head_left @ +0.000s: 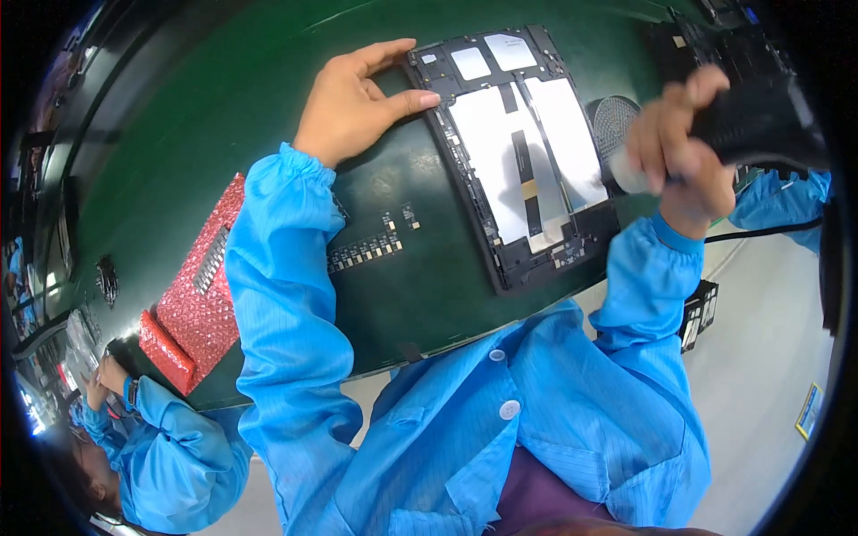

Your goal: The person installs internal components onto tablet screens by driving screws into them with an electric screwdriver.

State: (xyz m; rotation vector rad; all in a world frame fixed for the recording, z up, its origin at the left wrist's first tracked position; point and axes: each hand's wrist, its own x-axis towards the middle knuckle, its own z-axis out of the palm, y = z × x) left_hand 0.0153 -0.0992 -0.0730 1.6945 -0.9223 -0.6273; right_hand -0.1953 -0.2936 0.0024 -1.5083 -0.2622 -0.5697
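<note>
An opened tablet (563, 143), its back off and two large silver-white battery cells showing, lies on the green table mat. My left hand (357, 103) rests at its upper left edge, thumb and forefinger apart and touching the frame. Over the tablet's right side, my right hand (679, 147) is blurred, with its fingers curled round a bulky black tool (760, 125); the exact kind is unclear. A pale cylindrical end (630, 172) shows below these fingers. Behind it sits a round grey mesh piece (615, 121).
Small circuit pieces (371, 252) lie in a row left of the tablet. Red bubble wrap (192, 295) with a strip of parts (212, 261) is farther left. A black cable (764, 230) runs at the right. Another person in blue (183, 456) works at lower left. Dark parts (679, 45) lie far right.
</note>
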